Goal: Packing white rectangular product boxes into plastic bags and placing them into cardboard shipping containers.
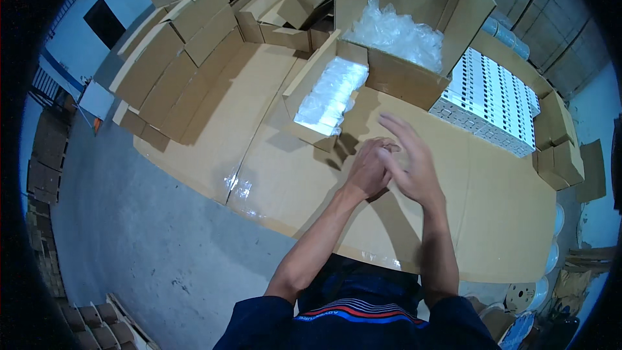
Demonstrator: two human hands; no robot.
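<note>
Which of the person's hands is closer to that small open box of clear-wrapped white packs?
Left. The left hand is just right of and below the small box; the right hand is farther right.

Matt brown cardboard covers the table (272, 175), with glossy tape at 7 o'clock. At 12 o'clock a cardboard box (414, 0) holds crinkled clear plastic bags (395, 32). The floor (149, 246) is rough concrete.

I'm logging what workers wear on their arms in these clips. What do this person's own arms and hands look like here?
Both forearms are bare. The left hand and right hand wear no gloves, and no watch or ring shows. Short dark navy sleeves end above the elbows. The navy shirt has red and blue stripes across its front, with small lettering.
</note>
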